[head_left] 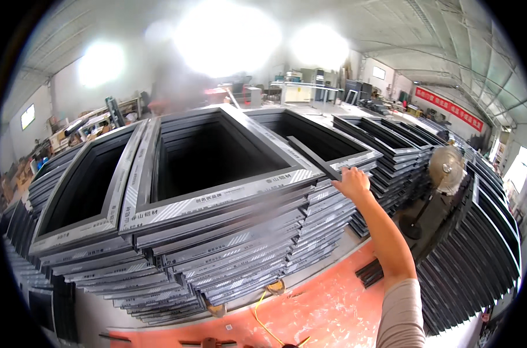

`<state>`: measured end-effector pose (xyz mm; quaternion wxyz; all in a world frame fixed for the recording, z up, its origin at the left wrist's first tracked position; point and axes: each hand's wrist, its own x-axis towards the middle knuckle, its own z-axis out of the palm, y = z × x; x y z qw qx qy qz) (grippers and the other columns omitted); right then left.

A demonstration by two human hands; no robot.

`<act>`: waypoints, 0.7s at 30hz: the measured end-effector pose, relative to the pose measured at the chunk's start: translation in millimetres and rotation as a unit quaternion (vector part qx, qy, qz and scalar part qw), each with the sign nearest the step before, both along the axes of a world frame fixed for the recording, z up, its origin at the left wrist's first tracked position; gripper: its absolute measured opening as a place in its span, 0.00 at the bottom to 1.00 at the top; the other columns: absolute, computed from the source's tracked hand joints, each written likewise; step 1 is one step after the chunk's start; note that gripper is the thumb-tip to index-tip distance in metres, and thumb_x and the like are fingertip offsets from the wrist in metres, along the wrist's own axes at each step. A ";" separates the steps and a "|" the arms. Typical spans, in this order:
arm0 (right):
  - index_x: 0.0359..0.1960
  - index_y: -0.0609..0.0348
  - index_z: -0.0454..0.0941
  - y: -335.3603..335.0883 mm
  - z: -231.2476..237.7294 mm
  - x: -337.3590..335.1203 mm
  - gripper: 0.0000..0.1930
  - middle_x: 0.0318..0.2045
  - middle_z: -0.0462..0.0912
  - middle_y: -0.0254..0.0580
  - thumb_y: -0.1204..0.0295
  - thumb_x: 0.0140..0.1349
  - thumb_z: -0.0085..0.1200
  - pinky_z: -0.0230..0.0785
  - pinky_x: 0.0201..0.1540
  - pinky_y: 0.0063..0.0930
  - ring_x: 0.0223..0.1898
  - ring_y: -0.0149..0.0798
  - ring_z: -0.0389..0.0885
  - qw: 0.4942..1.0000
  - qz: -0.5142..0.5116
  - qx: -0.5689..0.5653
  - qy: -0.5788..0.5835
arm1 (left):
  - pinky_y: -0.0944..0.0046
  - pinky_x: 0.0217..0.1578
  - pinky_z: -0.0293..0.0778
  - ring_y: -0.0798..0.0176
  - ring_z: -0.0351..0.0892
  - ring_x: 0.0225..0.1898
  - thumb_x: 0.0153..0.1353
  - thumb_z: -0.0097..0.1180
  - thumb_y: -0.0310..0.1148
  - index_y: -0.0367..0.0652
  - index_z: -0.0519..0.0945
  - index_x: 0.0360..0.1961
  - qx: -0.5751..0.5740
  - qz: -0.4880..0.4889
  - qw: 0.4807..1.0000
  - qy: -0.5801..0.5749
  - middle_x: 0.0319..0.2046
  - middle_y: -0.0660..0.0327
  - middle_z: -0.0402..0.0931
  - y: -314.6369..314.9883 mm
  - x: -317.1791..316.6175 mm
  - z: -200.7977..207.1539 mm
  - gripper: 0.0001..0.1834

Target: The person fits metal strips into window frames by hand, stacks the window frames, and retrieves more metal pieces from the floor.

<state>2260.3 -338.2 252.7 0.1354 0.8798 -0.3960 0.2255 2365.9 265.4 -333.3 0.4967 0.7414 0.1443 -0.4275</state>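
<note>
My right hand (353, 184) reaches out from the lower right, its fingers closed around the near end of a narrow dark bar (314, 158). The bar slants away to the upper left over the top of a stack of window frames (356, 158). Left of it, a larger frame (228, 194) in printed protective film tops another tall stack. Farther left lies one more stack, its top frame (78, 232) also wrapped in film. Nothing of my left hand shows.
A round standing fan (447, 169) is at the right, beside a row of dark frames (472, 255). Orange sheeting (333, 296) covers the floor in front, with a yellow cord (263, 322) on it. More frame stacks (391, 139) and a workbench (304, 87) stand farther back.
</note>
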 end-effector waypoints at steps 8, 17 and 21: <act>0.43 0.61 0.77 -69.3 -36.3 -12.1 0.20 0.29 0.81 0.50 0.63 0.51 0.62 0.72 0.32 0.40 0.30 0.41 0.82 0.927 0.167 0.334 -0.041 | 0.53 0.35 0.79 0.55 0.84 0.34 0.66 0.49 0.42 0.44 0.82 0.42 0.170 -0.004 0.983 -0.071 0.35 0.53 0.84 83.1 -136.6 -54.1 0.15; 0.60 0.80 0.62 -172.7 -243.8 -76.4 0.36 0.50 0.76 0.72 0.60 0.64 0.62 0.71 0.53 0.46 0.50 0.60 0.77 0.897 0.250 0.051 -0.362 | 0.50 0.47 0.77 0.47 0.83 0.46 0.56 0.54 0.46 0.45 0.87 0.39 0.240 0.037 0.969 -0.055 0.44 0.53 0.84 -7.4 -316.3 -19.7 0.19; 0.61 0.81 0.60 -63.8 -249.9 -64.4 0.37 0.50 0.74 0.73 0.60 0.64 0.62 0.71 0.54 0.46 0.50 0.60 0.77 0.865 0.252 0.076 -0.428 | 0.49 0.51 0.74 0.43 0.81 0.49 0.58 0.52 0.48 0.38 0.85 0.42 0.335 -0.057 0.939 -0.048 0.47 0.44 0.81 20.4 -363.8 -41.6 0.24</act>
